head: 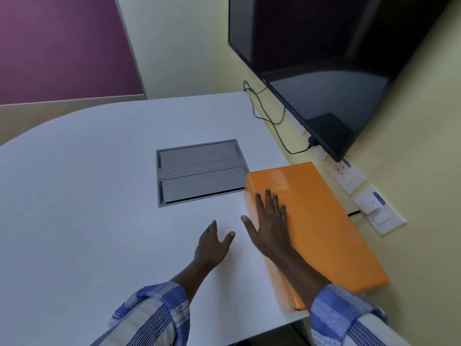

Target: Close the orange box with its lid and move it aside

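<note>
While broad bare white table [82, 196] spreads across the left, a grey recessed cable hatch [200, 172] sits flush at the middle. Near it, the left hand [213, 243] lies flat on the tabletop, fingers loosely spread, gripping nothing. Farther right, the right hand [268, 222] presses palm-down, fingers splayed, on the lidded orange box [321, 221], which lies at the table's right edge, its near corner overhanging, beside the wall sockets [379, 211].
</note>
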Demonstrator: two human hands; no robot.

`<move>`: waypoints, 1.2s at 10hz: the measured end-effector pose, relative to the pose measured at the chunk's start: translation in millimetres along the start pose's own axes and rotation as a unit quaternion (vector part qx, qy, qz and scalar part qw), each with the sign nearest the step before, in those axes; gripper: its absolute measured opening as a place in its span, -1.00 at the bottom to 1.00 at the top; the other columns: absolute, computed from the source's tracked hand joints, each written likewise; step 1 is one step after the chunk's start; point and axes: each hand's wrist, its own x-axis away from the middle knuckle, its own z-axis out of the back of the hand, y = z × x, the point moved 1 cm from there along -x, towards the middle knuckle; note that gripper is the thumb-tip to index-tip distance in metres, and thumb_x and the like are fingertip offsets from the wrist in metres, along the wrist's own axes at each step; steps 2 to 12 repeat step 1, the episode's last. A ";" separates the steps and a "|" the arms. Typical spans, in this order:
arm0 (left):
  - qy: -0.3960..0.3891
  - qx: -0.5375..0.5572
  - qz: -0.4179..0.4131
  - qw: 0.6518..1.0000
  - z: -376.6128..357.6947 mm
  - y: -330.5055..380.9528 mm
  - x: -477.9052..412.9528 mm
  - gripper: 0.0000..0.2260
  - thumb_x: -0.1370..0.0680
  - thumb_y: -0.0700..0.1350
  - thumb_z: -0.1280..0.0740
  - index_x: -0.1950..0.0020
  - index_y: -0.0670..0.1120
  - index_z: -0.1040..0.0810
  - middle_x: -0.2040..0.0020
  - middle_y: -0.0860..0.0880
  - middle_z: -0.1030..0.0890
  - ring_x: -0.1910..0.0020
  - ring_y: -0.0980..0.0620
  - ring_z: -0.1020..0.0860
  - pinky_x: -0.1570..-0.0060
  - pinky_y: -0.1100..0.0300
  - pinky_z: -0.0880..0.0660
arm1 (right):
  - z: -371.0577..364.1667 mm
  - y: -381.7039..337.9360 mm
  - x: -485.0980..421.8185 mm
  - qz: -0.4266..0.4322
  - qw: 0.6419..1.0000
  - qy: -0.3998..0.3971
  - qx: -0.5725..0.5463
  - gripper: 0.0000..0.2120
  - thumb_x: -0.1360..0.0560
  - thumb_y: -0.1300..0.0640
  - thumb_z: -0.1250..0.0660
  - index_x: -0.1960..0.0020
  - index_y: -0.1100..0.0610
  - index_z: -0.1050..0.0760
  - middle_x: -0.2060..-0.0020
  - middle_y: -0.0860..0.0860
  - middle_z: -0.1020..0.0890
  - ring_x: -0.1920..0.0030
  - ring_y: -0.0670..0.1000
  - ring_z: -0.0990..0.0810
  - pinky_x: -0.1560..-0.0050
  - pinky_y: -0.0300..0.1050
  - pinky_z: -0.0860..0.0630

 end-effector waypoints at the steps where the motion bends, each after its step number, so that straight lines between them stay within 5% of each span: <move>1: 0.038 -0.086 0.006 0.996 35.2 -44.4 5.1 -0.21 -0.59 0.34 -0.15 -0.67 -0.08 -0.01 -0.66 -0.12 -0.13 -0.63 -0.15 -0.13 -0.52 -0.15 -0.22 | -34.2 -54.1 4.8 0.051 0.997 -0.043 -0.031 -0.24 -0.61 -0.33 0.02 -0.65 0.08 0.07 -0.63 0.11 0.13 -0.62 0.14 0.21 -0.59 0.20 0.18; 12: 0.038 -0.086 0.006 0.996 35.2 -44.4 5.1 -0.21 -0.59 0.34 -0.15 -0.67 -0.08 -0.01 -0.66 -0.12 -0.13 -0.63 -0.15 -0.13 -0.52 -0.15 -0.22 | -34.2 -54.1 4.8 0.051 0.997 -0.043 -0.031 -0.24 -0.61 -0.33 0.02 -0.65 0.08 0.07 -0.63 0.11 0.13 -0.62 0.14 0.21 -0.59 0.20 0.18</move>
